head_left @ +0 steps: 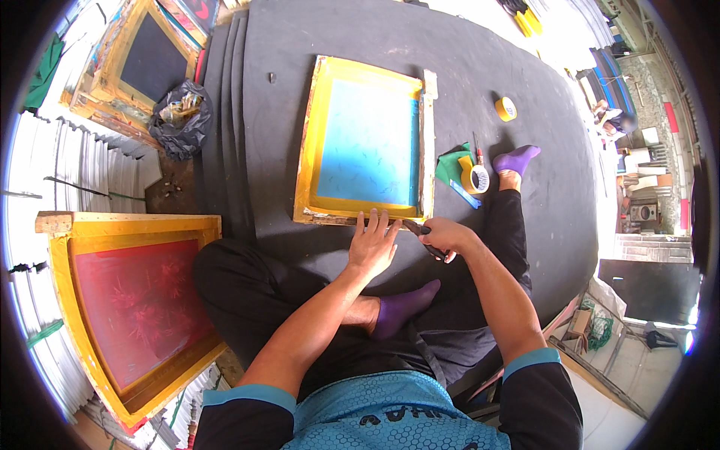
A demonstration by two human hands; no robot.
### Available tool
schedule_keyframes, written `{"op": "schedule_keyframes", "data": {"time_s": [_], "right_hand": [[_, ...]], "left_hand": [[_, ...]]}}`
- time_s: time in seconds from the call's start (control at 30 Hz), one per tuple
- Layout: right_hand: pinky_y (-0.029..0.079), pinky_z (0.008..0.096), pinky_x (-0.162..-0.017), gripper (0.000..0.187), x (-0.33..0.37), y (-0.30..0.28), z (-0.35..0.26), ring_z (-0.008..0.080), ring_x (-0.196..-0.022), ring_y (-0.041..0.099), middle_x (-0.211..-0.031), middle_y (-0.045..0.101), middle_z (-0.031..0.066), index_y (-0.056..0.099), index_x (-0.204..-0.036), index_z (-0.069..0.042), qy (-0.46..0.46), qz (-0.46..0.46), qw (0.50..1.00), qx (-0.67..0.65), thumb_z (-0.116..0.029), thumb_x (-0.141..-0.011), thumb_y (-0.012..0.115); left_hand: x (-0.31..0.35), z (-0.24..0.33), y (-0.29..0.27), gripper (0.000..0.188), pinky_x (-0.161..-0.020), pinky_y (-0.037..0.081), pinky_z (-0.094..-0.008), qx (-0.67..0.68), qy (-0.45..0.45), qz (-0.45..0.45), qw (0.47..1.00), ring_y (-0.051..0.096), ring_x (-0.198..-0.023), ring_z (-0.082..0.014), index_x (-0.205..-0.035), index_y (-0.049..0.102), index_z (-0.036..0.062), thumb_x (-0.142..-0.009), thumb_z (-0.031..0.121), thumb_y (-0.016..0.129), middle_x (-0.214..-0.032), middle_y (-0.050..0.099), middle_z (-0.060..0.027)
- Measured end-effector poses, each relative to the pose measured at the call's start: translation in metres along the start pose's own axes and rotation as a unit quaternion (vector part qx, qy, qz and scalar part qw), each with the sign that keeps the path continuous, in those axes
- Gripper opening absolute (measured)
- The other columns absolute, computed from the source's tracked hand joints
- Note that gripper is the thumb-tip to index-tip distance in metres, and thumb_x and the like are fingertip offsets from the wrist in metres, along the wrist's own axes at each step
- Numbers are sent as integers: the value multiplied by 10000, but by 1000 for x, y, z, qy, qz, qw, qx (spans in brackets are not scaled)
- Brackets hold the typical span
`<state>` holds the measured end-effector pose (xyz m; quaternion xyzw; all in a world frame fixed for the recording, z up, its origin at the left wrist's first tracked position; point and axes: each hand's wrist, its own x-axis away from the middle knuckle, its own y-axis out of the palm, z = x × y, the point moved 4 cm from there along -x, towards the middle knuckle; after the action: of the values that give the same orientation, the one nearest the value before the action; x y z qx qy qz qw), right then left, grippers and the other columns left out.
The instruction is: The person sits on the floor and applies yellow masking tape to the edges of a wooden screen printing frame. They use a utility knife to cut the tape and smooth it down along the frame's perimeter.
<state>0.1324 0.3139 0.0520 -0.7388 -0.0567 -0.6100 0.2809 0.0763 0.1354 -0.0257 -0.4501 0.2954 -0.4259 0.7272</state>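
While left hand (373, 244) lies flat, released, on screen frame (365, 142) | right hand (444, 236) grasps dark tool (417, 228)

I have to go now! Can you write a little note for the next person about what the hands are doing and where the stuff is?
Left hand: flat, fingers spread, pressing the near edge of the blue screen-printing frame.
Right hand: closed around a dark tool, its tip at that same edge.
Frame lies flat on the black mat. Yellow tape roll sits to its right.
Done: cannot tell.
Left: work on the near edge appears under way.
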Motion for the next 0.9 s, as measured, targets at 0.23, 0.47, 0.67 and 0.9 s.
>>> {"op": "schedule_keyframes", "data": {"time_s": [0.23, 0.47, 0.67, 0.9], "right_hand": [[604, 415, -550, 292, 4, -5, -14, 242, -686, 721, -811, 719, 126, 685, -1119, -13, -18, 67, 987, 146, -211, -910, 730], [585, 525, -951, 330, 1, 3, -9, 414, -1101, 732, -1112, 759, 254, 754, -1115, 5, -33, 163, 958, 233, -118, -834, 633], [626, 477, -748, 298, -5, 17, 11, 361, -799, 778, -927, 768, 237, 736, -1051, -19, -75, 234, 943, 224, -56, -792, 595], [616, 461, -736, 287, 9, 10, -12, 341, -793, 771, -877, 768, 215, 731, -1028, 39, -3, 152, 975, 163, -57, -805, 578]], "left_hand": [[-1, 0, 1, 633, -1250, 267, -604, 2, -1, -2, 1000, 406, -1477, -356, -1527, 544, 183, -955, 396, 712, -1531, 475, -156], [-1, -1, 4, 629, -1252, 257, -611, 0, -2, -2, 1000, 402, -1480, -367, -1530, 538, 186, -961, 402, 699, -1542, 464, -164], [-1, 4, 3, 645, -1251, 253, -614, -2, -2, -7, 1000, 400, -1480, -373, -1546, 518, 177, -968, 404, 690, -1555, 455, -169], [-2, 2, 4, 669, -1248, 260, -618, -1, -13, 0, 1000, 408, -1473, -370, -1558, 504, 179, -960, 402, 703, -1527, 482, -163]]}}
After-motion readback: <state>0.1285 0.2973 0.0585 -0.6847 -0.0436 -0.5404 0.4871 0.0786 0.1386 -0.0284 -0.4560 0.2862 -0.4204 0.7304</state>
